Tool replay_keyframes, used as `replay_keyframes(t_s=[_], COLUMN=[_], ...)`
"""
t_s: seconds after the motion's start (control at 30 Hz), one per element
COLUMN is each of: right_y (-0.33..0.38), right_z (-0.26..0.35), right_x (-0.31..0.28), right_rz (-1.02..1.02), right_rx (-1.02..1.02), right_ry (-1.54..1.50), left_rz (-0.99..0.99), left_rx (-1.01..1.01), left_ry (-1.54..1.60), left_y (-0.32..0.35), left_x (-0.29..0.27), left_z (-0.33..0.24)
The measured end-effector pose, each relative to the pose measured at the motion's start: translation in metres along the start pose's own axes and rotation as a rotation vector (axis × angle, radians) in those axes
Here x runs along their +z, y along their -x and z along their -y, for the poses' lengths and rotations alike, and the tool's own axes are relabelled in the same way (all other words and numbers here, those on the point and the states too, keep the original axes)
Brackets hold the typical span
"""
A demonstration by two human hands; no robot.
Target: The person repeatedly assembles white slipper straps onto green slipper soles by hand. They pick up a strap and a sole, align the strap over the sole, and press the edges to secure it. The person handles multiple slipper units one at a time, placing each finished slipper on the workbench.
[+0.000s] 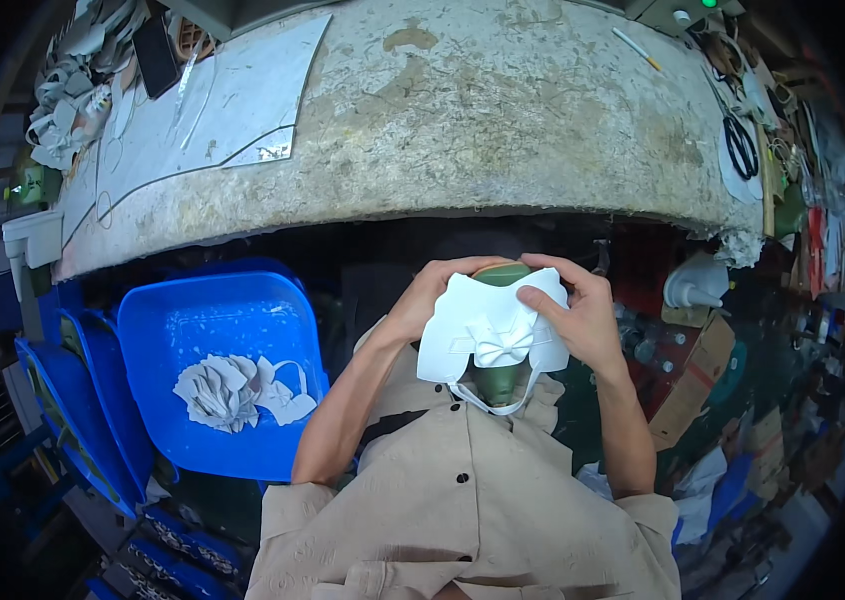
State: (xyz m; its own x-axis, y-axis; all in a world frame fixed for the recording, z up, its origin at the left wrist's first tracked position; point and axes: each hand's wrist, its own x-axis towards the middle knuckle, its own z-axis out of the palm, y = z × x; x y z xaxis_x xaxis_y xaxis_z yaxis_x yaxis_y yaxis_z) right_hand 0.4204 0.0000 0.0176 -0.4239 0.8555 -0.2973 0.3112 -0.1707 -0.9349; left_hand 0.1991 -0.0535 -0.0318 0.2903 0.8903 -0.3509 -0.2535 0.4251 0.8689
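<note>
In front of my chest is a green shoe last [498, 382], its far end showing past a white shoe upper [451, 322]. The upper lies over the last; a white bow [503, 342] sits at its middle and a thin strap loops at the near end. My left hand [430, 297] is closed on the far left edge, its fingertips partly hidden behind the upper. On the far right side, my right hand [583, 312] grips the upper with the thumb on top and the fingers at the far edge.
To my left, a blue plastic basin [218, 462] holds a pile of white uppers [223, 392]. Ahead runs a worn workbench [503, 130] with a phone [155, 57], scissors [740, 147] and a pen [637, 48]. A cardboard box [695, 385] stands at right.
</note>
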Motion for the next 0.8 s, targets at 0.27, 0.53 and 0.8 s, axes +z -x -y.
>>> replay_keyframes(t_s=[0.27,0.53,0.8], right_y=[-0.009,-0.012,-0.022], right_z=[0.012,-0.007,-0.029], right_x=[-0.005,-0.006,-0.014], right_rz=[0.070,-0.002,0.062], right_rx=[0.042,0.140,0.204], right_ry=[0.082,-0.334,-0.390], left_rz=[0.148,-0.025,-0.054], left_rx=[-0.211,-0.091,-0.100], left_ry=[0.252,-0.342,-0.241], left_y=[-0.003,0.002,0.005], left_x=[-0.027,-0.005,0.002], left_z=[-0.023,-0.036,-0.035])
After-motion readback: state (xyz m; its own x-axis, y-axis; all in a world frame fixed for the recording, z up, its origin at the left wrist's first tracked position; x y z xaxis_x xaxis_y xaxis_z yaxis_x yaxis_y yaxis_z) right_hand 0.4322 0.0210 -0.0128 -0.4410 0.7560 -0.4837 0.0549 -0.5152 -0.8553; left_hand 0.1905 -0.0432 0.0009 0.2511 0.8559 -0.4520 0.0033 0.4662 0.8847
